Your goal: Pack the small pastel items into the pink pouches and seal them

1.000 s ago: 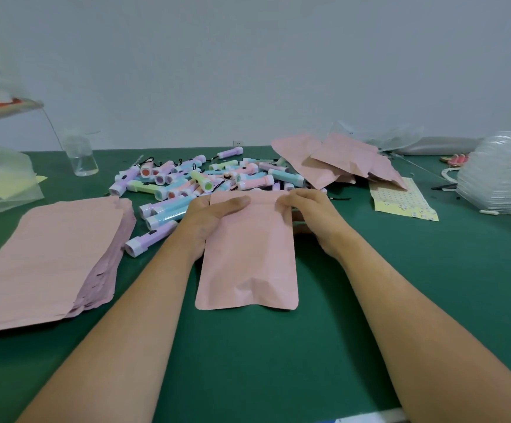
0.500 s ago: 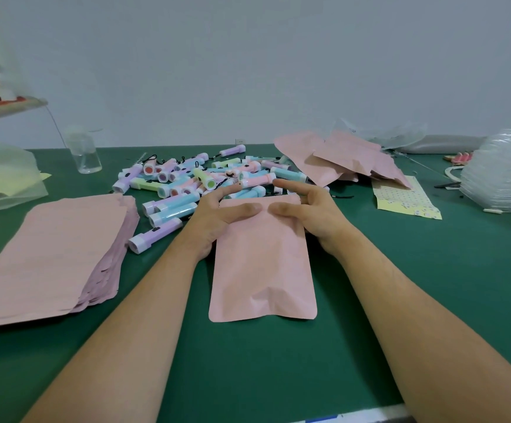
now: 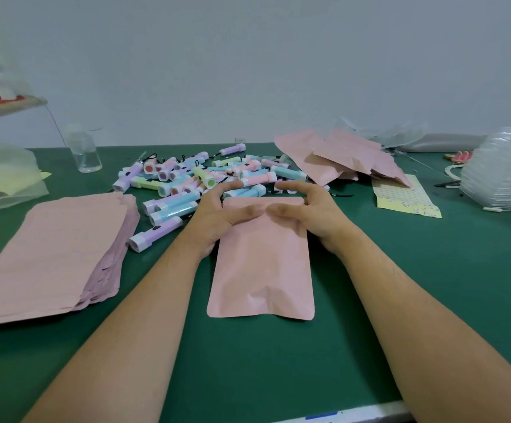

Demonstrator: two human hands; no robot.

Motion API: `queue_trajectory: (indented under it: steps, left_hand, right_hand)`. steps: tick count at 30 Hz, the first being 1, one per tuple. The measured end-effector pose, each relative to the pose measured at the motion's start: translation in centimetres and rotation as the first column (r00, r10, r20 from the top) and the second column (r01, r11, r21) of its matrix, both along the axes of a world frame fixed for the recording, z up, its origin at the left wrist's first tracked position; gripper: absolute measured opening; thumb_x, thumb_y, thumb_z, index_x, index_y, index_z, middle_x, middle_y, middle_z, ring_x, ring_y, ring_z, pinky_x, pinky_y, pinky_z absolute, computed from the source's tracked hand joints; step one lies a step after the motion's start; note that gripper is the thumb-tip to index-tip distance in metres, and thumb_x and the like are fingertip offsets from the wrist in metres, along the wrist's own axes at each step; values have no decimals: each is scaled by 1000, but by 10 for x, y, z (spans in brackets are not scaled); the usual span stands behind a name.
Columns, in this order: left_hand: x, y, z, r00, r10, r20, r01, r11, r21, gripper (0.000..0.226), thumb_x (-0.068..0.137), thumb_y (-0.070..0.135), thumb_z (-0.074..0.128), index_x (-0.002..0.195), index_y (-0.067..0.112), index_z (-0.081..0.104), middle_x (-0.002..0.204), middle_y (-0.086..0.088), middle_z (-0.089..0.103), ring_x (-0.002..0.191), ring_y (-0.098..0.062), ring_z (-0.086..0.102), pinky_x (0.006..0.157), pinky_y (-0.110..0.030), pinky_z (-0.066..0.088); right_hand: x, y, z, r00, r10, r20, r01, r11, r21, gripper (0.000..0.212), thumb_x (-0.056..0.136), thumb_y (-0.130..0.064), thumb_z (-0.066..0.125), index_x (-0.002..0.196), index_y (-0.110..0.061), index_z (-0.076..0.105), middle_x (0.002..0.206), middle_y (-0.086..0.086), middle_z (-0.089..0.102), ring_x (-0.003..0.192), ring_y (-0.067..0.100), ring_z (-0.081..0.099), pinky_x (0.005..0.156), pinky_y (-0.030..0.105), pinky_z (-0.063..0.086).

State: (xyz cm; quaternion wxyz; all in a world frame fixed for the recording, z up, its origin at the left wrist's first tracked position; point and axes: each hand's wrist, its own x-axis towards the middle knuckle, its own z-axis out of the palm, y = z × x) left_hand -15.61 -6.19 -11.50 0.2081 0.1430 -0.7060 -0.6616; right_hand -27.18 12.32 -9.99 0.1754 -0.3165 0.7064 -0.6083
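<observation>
A flat pink pouch (image 3: 260, 264) lies on the green table (image 3: 431, 285) in front of me, its top pointing away. My left hand (image 3: 217, 216) and right hand (image 3: 312, 215) hold its top end. Both thumbs press on the front face and almost meet in the middle, while the fingers arch over the top edge. Just beyond the pouch is a heap of small pastel torch-shaped items (image 3: 199, 178) in blue, purple, pink and green. What the pouch holds is hidden.
A thick stack of empty pink pouches (image 3: 50, 248) lies at the left. More pink pouches (image 3: 339, 157) are piled at the back right over a yellow patterned sheet (image 3: 406, 198). Clear plastic trays (image 3: 501, 172) stand far right, a clear bottle (image 3: 85, 154) and a plastic bag (image 3: 1, 175) far left.
My thumbs have slid from the pouch's top corners inward to the middle, and my fingers have lifted into an arch over its top edge. The pouch has shifted slightly right.
</observation>
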Motion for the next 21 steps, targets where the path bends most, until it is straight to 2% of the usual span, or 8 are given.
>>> queue_trajectory:
  steps: [2,6,11,13,14,16,18,21]
  left_hand:
    - [-1,0,0,1000,-20,-3,20,999,27,78,63,46,97,134,36,66,132,1,65,111,-20,72,80,-31,64]
    - [2,-3,0,994,-103,-31,106,985,135,59,75,37,89,131,29,72,133,-7,70,111,-25,75,98,-43,61]
    - [2,-5,-1,991,-118,-69,128,977,169,53,77,29,89,127,21,74,122,-8,78,103,-24,78,80,-31,64]
    - [2,-5,0,990,-119,-69,130,977,168,54,79,27,87,130,17,72,115,-8,80,100,-24,78,77,-30,63]
    - [1,-4,0,992,-113,-62,122,980,155,56,79,28,87,132,17,70,112,-8,80,98,-23,79,75,-29,64]
    - [0,-3,0,995,-89,-34,92,990,102,61,77,35,89,133,20,70,105,-8,81,95,-23,79,74,-30,64]
    - [-1,-2,0,997,-70,-17,71,995,76,66,71,41,92,131,25,70,101,-8,82,93,-23,79,76,-30,64]
    - [0,-3,-1,997,-50,-61,60,983,173,69,69,35,95,130,19,70,108,-5,81,97,-22,79,80,-32,64]
  right_hand:
    - [0,0,1,999,-39,-2,39,998,-43,53,77,-18,90,123,-32,69,107,29,72,87,36,76,84,50,63]
    - [0,0,0,997,-74,-12,73,995,-67,50,76,-16,90,117,-33,68,115,37,64,96,50,70,84,58,61]
    - [1,-3,0,996,-79,-39,77,996,-54,48,76,-20,90,115,-36,68,119,36,63,103,52,66,88,59,58]
    - [0,-1,-1,996,-70,-50,68,997,-42,47,76,-24,91,116,-36,69,110,32,64,96,49,67,84,53,61]
    - [-1,0,-2,996,-65,-57,63,998,-31,46,76,-27,91,116,-36,69,100,27,64,87,45,67,77,45,61]
    - [-4,3,-3,995,-69,-74,68,998,-14,45,76,-32,91,114,-37,69,82,9,53,72,29,60,65,30,52]
    - [-7,5,-5,993,-89,-84,87,996,-20,43,75,-32,92,112,-35,70,78,-1,48,65,18,56,60,24,47]
    - [-12,8,-6,991,-116,-70,112,993,-48,39,78,-27,90,112,-31,72,79,-13,50,57,0,59,58,16,48]
